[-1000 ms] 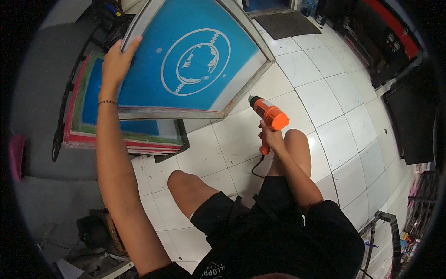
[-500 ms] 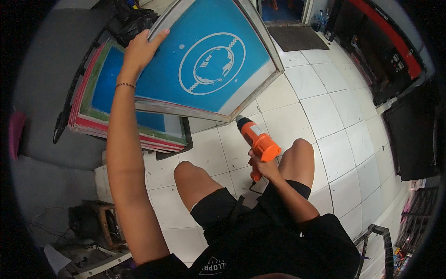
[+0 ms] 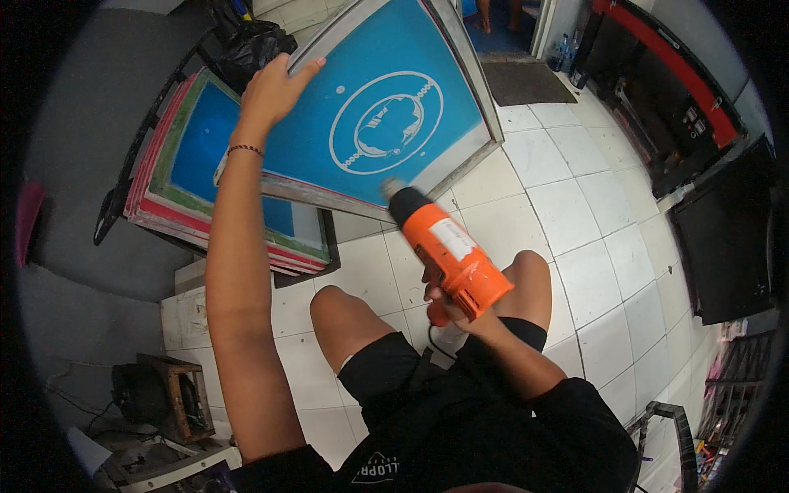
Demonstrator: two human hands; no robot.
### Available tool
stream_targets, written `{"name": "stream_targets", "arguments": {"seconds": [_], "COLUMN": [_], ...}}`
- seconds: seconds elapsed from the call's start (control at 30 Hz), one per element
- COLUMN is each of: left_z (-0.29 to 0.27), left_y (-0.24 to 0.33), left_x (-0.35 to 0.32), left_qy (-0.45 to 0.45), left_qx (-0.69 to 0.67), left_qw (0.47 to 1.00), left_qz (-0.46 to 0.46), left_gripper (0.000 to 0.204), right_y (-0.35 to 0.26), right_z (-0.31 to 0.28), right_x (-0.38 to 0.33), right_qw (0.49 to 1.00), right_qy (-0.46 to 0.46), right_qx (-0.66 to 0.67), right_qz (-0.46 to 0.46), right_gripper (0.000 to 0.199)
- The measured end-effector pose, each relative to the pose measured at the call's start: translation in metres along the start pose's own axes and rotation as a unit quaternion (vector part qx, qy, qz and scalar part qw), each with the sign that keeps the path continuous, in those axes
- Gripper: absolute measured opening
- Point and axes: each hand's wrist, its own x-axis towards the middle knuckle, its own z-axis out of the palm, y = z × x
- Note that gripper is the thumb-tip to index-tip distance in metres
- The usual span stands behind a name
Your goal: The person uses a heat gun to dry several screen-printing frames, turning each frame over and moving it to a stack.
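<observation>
My left hand (image 3: 275, 92) grips the upper left edge of a framed printing screen (image 3: 308, 140), its thumb on the face side. The screen stands tilted, blue across its mesh, with a pale oval design on it and a worn metal frame. In my right hand (image 3: 450, 306) is an orange heat gun (image 3: 450, 251), held by its handle, with a cord trailing down. Its metal nozzle points up and left at the lower part of the screen; whether it touches cannot be told.
More screens with red and green frames (image 3: 164, 185) lean in a black rack at left. A black plastic bag (image 3: 255, 49) is behind them. At right stands a red and black machine (image 3: 699, 94); a dark mat (image 3: 526, 85) lies by the doorway. A small fan (image 3: 140, 394) sits lower left.
The heat gun has come up and left, nearer the screen's face. My left hand and the screen have shifted slightly right in the picture.
</observation>
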Motion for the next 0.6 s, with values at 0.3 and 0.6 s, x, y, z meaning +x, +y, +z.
{"name": "stream_targets", "arguments": {"seconds": [0.3,0.6], "left_z": [0.001,-0.007], "left_y": [0.004,0.004], "left_x": [-0.001,0.001], "left_qy": [0.026,-0.033], "left_qx": [0.032,-0.049], "left_qw": [0.999,0.998], "left_qz": [-0.002,-0.031], "left_gripper": [0.084,0.077], "right_y": [-0.048,-0.051], "right_z": [-0.002,-0.004], "right_x": [0.013,0.028], "right_qw": [0.981,0.970], "right_qy": [-0.020,-0.036], "right_qx": [0.172,0.230], "right_qz": [0.087,0.071], "right_gripper": [0.028,0.042]}}
